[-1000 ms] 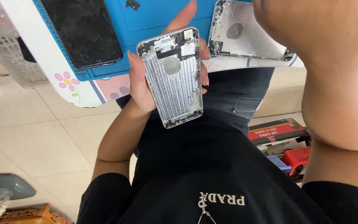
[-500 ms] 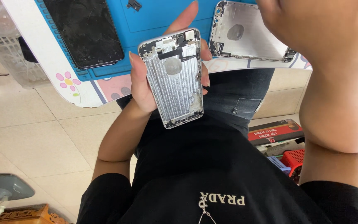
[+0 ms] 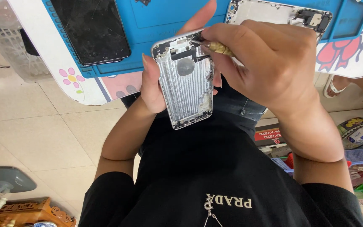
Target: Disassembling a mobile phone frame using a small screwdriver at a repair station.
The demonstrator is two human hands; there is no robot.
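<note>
My left hand (image 3: 154, 86) holds an opened silver phone housing (image 3: 185, 84) over my lap, inner side up, thumb along its left edge and fingers behind it. My right hand (image 3: 269, 63) grips a small brass-handled screwdriver (image 3: 217, 48), and its tip rests on the upper right corner of the housing. A second bare phone housing (image 3: 274, 12) lies on the blue work mat (image 3: 164, 21) just beyond my right hand. A black phone screen with cracks (image 3: 91, 29) lies on the mat at the upper left.
The mat sits on a white table with flower drawings (image 3: 74, 80). A clear plastic basket (image 3: 1, 38) stands at the far left. Boxes, a tape roll (image 3: 358, 132) and a blue tray clutter the floor at right. Another person's sandalled foot (image 3: 337, 86) shows beside the table.
My right hand has come down from above the second housing onto the held housing and now presses a screwdriver tip to its top corner. The left hand kept the housing still.
</note>
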